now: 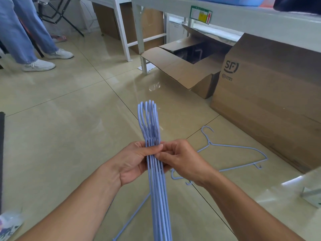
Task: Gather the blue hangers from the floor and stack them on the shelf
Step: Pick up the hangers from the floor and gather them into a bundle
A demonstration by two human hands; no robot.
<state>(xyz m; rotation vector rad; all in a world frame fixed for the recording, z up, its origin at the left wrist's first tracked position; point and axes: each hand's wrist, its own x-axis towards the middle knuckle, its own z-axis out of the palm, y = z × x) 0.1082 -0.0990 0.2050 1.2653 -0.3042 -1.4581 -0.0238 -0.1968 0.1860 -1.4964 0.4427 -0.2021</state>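
Observation:
A bundle of several light blue hangers (150, 119) stands edge-on in the middle of the view, hooks pointing away from me. My left hand (134, 161) grips the bundle from the left just below the hooks. From the right, my right hand (180, 159) pinches the same bundle. One more blue hanger (231, 146) lies flat on the tiled floor to the right, partly hidden by my right wrist. Part of another blue hanger (133, 213) shows on the floor below my left forearm. The grey shelf (243, 18) runs across the top right.
A large SF cardboard box (271, 94) stands under the shelf on the right, with an open carton (184, 66) beside it. A person's legs in jeans and white shoes (40, 64) are at the far left. White shelf legs (124, 37) rise behind.

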